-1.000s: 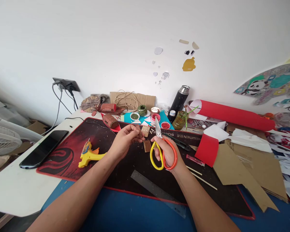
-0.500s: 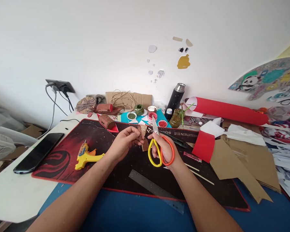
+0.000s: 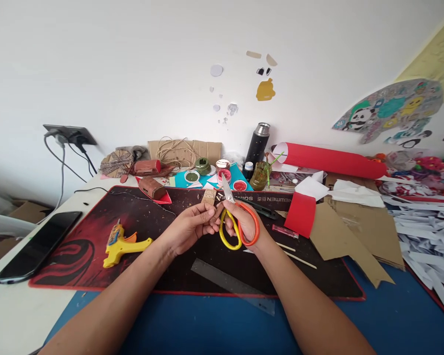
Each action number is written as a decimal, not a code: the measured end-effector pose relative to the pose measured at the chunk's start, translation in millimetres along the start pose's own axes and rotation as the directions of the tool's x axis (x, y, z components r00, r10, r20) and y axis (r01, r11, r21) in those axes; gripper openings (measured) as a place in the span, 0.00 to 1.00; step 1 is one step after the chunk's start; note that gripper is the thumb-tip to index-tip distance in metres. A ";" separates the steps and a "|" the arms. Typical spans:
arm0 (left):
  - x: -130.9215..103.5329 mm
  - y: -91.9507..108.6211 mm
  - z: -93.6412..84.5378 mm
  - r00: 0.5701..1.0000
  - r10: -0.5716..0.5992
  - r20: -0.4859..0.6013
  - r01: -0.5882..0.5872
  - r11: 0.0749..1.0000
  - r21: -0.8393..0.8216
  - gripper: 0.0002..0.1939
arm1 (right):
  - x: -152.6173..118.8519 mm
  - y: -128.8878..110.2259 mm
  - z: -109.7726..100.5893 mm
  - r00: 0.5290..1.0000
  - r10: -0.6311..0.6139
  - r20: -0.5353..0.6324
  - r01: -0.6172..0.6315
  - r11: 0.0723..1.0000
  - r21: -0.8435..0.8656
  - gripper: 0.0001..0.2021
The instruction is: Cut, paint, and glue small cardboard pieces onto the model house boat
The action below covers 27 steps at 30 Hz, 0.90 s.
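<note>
Right fingers (image 3: pixel 235 209), nearer left hand (image 3: pixel 190 227), curl round scissors (image 3: pixel 229 201).

Scissors (image 3: pixel 229 202): shiny metal blades (image 3: pixel 226 190), smooth plastic handles (image 3: pixel 258 224); cardboard (image 3: pixel 329 234) matt.

So there's a black phone (image 3: pixel 39 247) lying on the white tabletop (image 3: pixel 18 308) over on the left, a socket plate (image 3: pixel 69 133) on the wall (image 3: pixel 133 59) with a few cables (image 3: pixel 62 170) plugged in, and a yellow glue gun (image 3: pixel 124 247) just chilling on the black and red mat (image 3: pixel 170 278). Along the back you've got a green paint jar (image 3: pixel 203 168), a black flask (image 3: pixel 257 144) and a long red roll (image 3: pixel 329 160), plus a yellow sticker (image 3: pixel 265 90) up on the wall and honestly a whole heap of white paper strips (image 3: pixel 425 251) on the far right
</note>
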<state>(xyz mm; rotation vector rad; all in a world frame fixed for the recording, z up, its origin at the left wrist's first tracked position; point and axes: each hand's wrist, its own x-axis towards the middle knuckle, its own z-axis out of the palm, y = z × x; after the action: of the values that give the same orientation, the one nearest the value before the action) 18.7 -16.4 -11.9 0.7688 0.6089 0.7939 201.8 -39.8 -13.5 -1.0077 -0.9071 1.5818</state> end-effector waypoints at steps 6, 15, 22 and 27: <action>0.0 -2.6 -0.4 0.998 -0.055 0.009 0.055 0.998 -0.027 0.18 | -1.5 -1.4 1.8 1.000 0.014 0.027 -0.014 1.000 0.015 0.24; -3.0 -2.8 9.2 0.978 0.206 0.028 -0.204 0.927 0.315 0.22 | -0.8 2.0 2.7 0.988 -0.085 -0.128 0.075 0.994 -0.084 0.19; -4.6 -10.3 10.0 0.927 0.372 -0.047 -0.273 0.757 0.594 0.14 | -1.4 4.1 5.6 0.989 -0.095 -0.113 0.082 0.989 -0.122 0.20; -5.0 -7.2 8.5 0.925 0.375 -0.060 -0.275 0.769 0.577 0.16 | -1.5 3.4 4.4 0.995 -0.064 -0.073 0.060 0.997 -0.058 0.23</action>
<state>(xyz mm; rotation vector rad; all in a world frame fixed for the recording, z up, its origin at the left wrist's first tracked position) 24.9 -27.0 -11.7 1.3889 0.8998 1.0252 196.7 -42.3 -14.7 -1.0611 -0.9268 1.4648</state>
